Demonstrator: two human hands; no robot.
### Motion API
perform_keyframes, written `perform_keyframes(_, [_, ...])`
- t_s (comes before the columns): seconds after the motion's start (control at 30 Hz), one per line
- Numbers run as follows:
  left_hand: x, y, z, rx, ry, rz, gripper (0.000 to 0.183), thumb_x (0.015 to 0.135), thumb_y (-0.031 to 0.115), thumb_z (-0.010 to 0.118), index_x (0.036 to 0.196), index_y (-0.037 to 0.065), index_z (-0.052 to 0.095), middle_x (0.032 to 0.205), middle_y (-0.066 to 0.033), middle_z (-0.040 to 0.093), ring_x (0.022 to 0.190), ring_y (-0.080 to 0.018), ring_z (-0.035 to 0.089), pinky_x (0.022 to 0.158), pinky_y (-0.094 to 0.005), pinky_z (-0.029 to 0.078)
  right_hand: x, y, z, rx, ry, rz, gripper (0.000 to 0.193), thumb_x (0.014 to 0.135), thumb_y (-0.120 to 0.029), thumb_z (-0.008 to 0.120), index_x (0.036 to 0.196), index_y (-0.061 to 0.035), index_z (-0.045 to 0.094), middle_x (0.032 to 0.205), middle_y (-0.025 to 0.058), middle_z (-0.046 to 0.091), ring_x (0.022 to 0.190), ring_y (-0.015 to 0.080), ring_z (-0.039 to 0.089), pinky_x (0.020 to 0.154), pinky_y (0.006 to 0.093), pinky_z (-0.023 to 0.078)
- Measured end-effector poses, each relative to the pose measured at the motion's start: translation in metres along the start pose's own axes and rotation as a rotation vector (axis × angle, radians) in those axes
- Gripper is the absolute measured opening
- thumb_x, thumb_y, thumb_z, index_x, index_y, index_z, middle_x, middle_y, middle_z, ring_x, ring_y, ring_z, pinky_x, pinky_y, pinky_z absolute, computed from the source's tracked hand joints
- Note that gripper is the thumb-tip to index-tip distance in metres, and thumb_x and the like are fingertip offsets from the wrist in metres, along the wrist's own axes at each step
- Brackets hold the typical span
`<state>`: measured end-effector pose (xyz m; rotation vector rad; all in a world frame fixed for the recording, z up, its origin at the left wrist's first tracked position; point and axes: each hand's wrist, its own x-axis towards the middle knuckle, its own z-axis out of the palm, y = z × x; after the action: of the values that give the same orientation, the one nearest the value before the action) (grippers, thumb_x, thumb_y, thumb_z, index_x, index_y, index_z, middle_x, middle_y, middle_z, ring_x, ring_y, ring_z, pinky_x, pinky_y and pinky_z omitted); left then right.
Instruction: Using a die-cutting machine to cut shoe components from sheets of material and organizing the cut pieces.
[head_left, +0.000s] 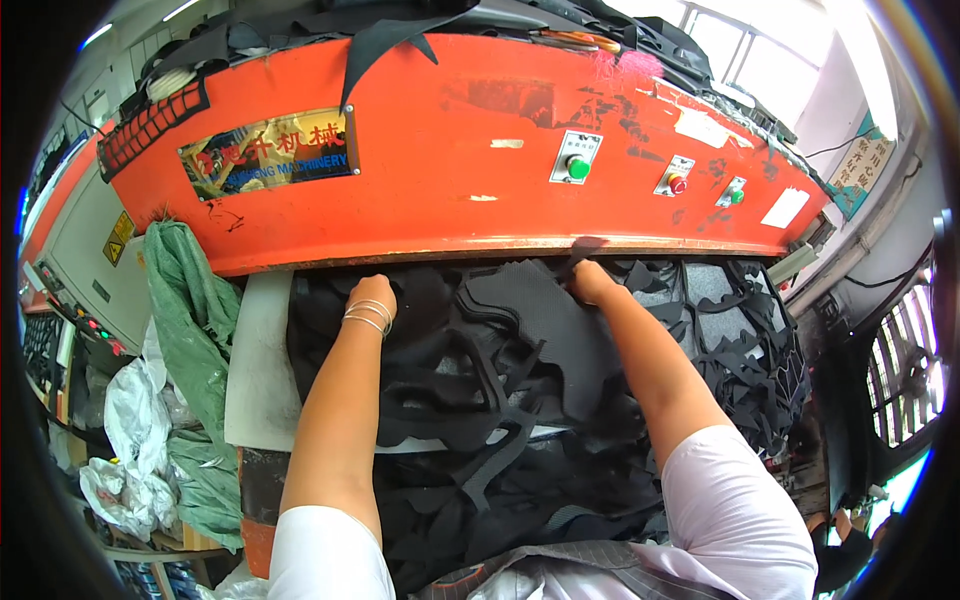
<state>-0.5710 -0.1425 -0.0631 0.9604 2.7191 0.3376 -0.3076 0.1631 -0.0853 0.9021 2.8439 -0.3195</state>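
Both my arms reach forward over a bed of black cut sheet material under a red machine's beam. My left hand (373,298), with several bangles at the wrist, is closed low over the black sheet (420,310); its fingertips and anything in them are hidden. My right hand (593,282) is closed at the far edge of the bed, and a dark scrap (588,246) sticks up from its fingers. Between the hands lies a stack of textured black cut pieces (530,310). Curved strips of offcut (500,430) lie tangled nearer to me.
The red machine beam (420,180) spans the far side, with green buttons (578,168) and a red button (677,184). More offcuts (740,350) cover the right end of the bed. Green sacking (190,320) and white plastic bags (135,440) crowd the left.
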Motion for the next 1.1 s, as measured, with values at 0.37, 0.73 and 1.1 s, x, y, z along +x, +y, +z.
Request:
perform_keyframes(0.37, [-0.026,-0.008,0.027,0.157,0.402,0.116,0.014,0.086,0.011,0.052,0.094,0.004,0.062,0.103,-0.0126,0.062,0.105,-0.0311,0.058,0.091,-0.0445,0.045,-0.009,-0.017,0.001,-0.342,0.162,-0.077,0.028,0.08,-0.013,0.053,0.096,0.0055,0.067,0.105,0.0214,0.065,0.105,0.0349,0.059,0.096,0.0391,0.045])
perform_keyframes(0.73, [-0.057,-0.03,0.0,-0.268,0.244,0.303,0.066,0.077,0.04,0.072,0.12,-0.002,0.047,0.104,-0.021,0.064,0.105,-0.0347,0.058,0.102,-0.044,0.033,0.011,0.012,0.009,-0.191,0.102,-0.023,0.023,0.081,-0.017,0.057,0.089,0.0004,0.069,0.101,0.0197,0.066,0.099,0.0331,0.062,0.091,0.0399,0.047])
perform_keyframes(1.1, [-0.092,-0.039,0.009,-0.089,0.39,0.324,0.053,0.064,0.039,0.082,0.086,-0.004,0.059,0.088,-0.0208,0.062,0.089,-0.0379,0.057,0.09,-0.0443,0.038,-0.051,-0.024,-0.044,0.649,-0.049,0.013,0.061,0.09,-0.049,0.054,0.118,0.0058,0.055,0.117,0.0206,0.059,0.114,0.0299,0.054,0.1,0.0354,0.039])
